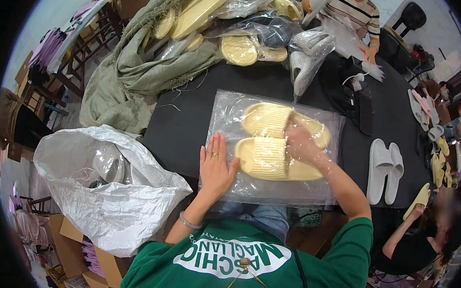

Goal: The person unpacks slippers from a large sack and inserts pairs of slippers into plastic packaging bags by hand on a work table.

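Note:
A pair of pale yellow ribbed slippers (264,157) lies side by side, toes to the left, over clear plastic bags (224,109) on the black tabletop. I cannot tell whether the pair is on top of the plastic or inside it. My left hand (216,167) rests flat with fingers stretched out at the left edge of the plastic, just left of the slipper toes. Over the slippers, at the opening behind the straps, is my right hand (301,144). Its fingers are smeared by motion and partly hidden, so their grip does not show.
Bagged yellow slippers (239,50) and a green cloth sack (134,80) cover the table's far side. A white woven sack (131,206) stands at my left. White slippers (379,169) sit at the right. One person (354,17) works across the table; another (415,234) holds a yellow slipper.

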`<state>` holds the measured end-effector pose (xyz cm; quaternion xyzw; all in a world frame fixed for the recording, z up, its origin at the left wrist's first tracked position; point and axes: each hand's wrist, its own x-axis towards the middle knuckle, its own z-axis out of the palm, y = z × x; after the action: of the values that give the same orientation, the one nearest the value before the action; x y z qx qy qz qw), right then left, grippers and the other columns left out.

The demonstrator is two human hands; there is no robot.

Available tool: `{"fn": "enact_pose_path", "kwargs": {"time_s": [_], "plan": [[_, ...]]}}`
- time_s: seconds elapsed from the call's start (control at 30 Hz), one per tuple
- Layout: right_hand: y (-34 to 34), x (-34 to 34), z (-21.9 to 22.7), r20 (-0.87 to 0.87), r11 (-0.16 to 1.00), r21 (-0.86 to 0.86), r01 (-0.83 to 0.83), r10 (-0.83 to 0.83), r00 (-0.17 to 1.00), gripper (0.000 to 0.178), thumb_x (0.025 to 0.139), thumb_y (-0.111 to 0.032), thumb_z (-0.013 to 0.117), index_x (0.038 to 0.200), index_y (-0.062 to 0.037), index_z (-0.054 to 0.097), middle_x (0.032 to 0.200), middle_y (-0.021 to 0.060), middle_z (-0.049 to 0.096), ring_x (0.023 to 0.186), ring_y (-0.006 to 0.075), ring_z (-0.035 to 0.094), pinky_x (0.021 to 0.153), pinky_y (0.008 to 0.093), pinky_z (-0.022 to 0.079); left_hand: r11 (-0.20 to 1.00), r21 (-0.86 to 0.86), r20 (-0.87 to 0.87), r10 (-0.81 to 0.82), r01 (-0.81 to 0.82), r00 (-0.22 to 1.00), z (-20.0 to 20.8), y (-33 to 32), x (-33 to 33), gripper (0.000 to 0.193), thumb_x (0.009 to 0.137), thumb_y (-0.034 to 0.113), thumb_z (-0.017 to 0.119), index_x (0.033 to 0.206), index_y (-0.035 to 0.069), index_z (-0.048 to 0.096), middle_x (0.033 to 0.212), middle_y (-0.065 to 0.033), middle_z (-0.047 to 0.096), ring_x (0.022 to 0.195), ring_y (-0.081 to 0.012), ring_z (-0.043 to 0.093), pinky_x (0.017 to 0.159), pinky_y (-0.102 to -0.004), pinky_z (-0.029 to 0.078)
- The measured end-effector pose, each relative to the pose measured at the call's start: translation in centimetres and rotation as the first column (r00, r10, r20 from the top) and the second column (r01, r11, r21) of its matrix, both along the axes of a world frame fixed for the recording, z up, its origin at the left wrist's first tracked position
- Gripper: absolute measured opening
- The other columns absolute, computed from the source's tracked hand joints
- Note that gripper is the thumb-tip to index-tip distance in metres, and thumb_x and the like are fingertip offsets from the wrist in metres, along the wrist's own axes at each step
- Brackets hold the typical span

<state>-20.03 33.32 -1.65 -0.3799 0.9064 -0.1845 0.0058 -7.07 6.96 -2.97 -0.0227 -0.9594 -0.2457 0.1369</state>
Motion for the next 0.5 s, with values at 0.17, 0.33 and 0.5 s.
{"fn": "enact_pose_path", "kwargs": {"time_s": [0.17,0.33,0.5], "plan": [[9.5,2.6,4.9,-0.238,0.942,0.132,0.309,-0.273,0.932,0.032,0.064,-0.007,0.063,0.095,-0.0009,0.066,0.109,0.0205,0.061,0.116,0.0384,0.049,0.108,0.0455,0.033,0.994,-0.105,0.007,0.006,-0.005,1.0,-0.1,0.1,0.1,0.07,0.09,0.044,0.052,0.142,0.001,0.033,0.151,-0.0178,0.025,0.14,-0.0312,0.023,0.111,-0.0502,0.016],[16.7,7.2,12.5,-0.467,0.804,0.227,0.549,-0.405,0.786,0.025,0.065,-0.003,0.058,0.088,0.0021,0.067,0.091,0.0178,0.065,0.104,0.0335,0.056,0.11,0.049,0.028,0.99,-0.141,0.015,-0.007,0.009,1.0,0.5,0.6,0.0,0.071,0.089,0.046,0.053,0.14,0.0,0.036,0.149,-0.0202,0.027,0.139,-0.0365,0.022,0.111,-0.0513,0.017],[12.9,9.8,19.7,-0.118,0.703,-0.45,0.551,-0.658,0.743,0.025,0.077,-0.008,0.065,0.101,-0.001,0.067,0.1,0.0175,0.067,0.097,0.0278,0.062,0.084,0.0339,0.045,0.975,-0.221,0.012,-0.022,0.024,1.0,1.9,0.9,0.9,0.07,0.087,0.049,0.055,0.135,-0.001,0.043,0.145,-0.0239,0.033,0.138,-0.0401,0.022,0.111,-0.0509,0.019]]}}
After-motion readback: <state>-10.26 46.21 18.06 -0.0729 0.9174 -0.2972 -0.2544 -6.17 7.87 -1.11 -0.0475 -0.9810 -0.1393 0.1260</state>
